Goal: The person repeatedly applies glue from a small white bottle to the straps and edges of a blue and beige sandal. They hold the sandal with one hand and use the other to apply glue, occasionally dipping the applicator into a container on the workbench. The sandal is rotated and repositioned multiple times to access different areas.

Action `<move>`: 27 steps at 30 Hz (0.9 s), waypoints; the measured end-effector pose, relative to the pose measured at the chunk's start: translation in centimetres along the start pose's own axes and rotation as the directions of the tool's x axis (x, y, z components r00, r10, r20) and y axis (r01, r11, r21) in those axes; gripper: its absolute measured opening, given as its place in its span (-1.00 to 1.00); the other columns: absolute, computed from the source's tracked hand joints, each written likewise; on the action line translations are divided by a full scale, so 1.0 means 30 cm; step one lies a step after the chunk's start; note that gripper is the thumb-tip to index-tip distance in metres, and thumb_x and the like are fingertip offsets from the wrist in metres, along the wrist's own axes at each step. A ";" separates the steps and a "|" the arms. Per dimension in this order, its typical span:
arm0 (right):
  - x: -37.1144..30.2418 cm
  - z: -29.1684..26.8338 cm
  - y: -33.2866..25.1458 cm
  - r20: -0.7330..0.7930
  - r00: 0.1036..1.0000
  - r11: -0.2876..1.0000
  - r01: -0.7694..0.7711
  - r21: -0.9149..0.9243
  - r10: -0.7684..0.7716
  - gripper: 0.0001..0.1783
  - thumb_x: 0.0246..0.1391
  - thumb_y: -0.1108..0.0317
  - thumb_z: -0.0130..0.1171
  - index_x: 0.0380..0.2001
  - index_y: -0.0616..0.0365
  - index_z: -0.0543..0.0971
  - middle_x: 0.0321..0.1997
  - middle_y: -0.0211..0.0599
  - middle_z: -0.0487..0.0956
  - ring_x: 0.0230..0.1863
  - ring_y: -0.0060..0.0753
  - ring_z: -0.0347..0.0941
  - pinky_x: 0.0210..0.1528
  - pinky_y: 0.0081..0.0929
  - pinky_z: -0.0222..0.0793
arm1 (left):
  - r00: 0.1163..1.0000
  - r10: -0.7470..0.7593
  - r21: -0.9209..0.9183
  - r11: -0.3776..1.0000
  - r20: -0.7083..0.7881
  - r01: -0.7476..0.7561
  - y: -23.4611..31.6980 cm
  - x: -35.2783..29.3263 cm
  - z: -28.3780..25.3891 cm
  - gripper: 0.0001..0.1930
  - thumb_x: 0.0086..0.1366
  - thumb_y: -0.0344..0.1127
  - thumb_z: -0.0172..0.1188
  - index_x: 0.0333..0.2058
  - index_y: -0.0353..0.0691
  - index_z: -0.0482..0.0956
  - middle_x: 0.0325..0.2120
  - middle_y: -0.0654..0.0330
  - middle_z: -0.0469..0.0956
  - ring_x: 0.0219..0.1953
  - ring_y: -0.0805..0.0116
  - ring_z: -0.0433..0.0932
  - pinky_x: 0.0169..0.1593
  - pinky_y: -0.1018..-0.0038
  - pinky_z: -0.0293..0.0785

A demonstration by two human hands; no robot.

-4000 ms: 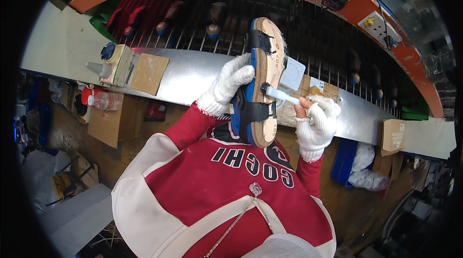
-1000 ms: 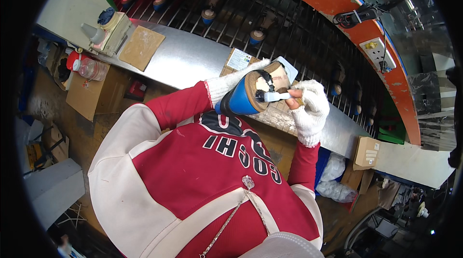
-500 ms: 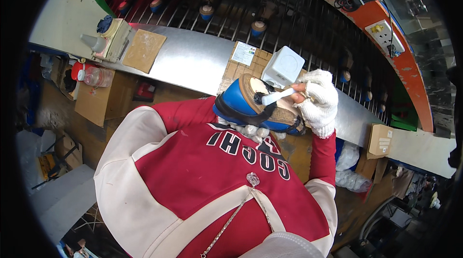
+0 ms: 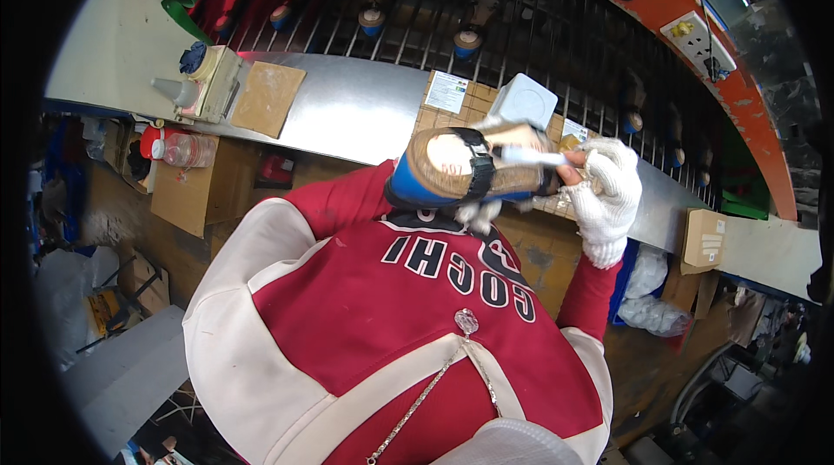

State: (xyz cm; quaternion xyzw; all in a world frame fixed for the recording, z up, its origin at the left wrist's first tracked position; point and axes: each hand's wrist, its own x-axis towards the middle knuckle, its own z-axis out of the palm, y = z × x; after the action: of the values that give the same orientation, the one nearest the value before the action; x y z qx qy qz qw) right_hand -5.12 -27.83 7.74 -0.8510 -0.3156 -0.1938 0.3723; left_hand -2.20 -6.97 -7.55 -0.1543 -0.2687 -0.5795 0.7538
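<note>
A shoe last [image 4: 421, 171] with a blue side, a brown rim and a pale insole facing up is held before my chest, toe end to the left. A black strap [image 4: 480, 165] crosses its underside. My left hand [image 4: 476, 218], in a white knit glove, is wrapped round the last from below; most of it is hidden behind the last. My right hand [image 4: 604, 200], gloved with bare fingertips, pinches a white-handled brush [image 4: 532, 157]. The brush points left over the last's narrower part, blurred; whether its tip touches cannot be told.
A white square container [image 4: 526, 103] stands on cardboard [image 4: 441, 118] on the metal ledge [image 4: 347, 105]. Behind runs a rod conveyor bearing several lasts [image 4: 467, 44]. A brown board [image 4: 269, 98] and a boxy dispenser [image 4: 208, 87] lie left. A bottle [image 4: 187, 151] sits on a carton.
The last has rolled in my left hand, so its underside and strap face up more. My right hand and the brush have shifted right. The whole view has moved slightly.
</note>
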 end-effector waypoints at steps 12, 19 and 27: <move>-0.108 0.157 -0.033 -0.071 0.959 0.961 -0.274 0.028 0.275 -0.82 0.00 0.39 0.39 -0.32 0.25 0.70 -0.32 -0.26 0.54 -0.28 -0.36 0.48 -0.23 -0.47 0.37 | 0.350 0.807 0.868 0.495 -0.476 0.038 0.132 -0.033 0.273 -0.37 0.36 0.21 0.12 0.15 -0.21 0.45 -0.02 0.07 0.61 -0.05 0.29 0.65 0.03 0.31 0.64; 0.036 0.220 0.153 -0.215 0.881 0.906 -0.397 0.147 0.421 -0.78 0.10 0.34 0.36 -0.30 0.33 0.68 -0.35 -0.29 0.54 -0.32 -0.51 0.46 -0.27 -0.53 0.34 | 0.408 0.762 0.856 0.504 -0.503 0.115 0.092 -0.051 0.227 -0.42 0.36 0.10 0.18 0.19 -0.17 0.40 0.03 0.11 0.58 -0.02 0.37 0.63 0.05 0.38 0.61; -0.066 0.350 0.164 0.151 0.715 0.499 -0.607 0.618 0.683 -0.69 0.27 0.14 0.20 -0.34 0.20 0.63 -0.45 -0.44 0.50 -0.53 -0.62 0.26 -0.43 -0.63 0.16 | 0.036 0.886 0.871 0.446 -0.462 0.205 0.050 -0.066 0.275 -0.36 0.41 0.14 0.10 0.20 -0.30 0.42 0.00 0.11 0.57 0.00 0.42 0.56 0.12 0.45 0.50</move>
State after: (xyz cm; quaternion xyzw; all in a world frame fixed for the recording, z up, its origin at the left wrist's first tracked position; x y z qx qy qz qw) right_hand -2.21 -23.24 -2.69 -0.7178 0.0018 0.0286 0.6956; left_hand -2.99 -0.48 -1.93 0.5231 0.1127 -0.0888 0.8401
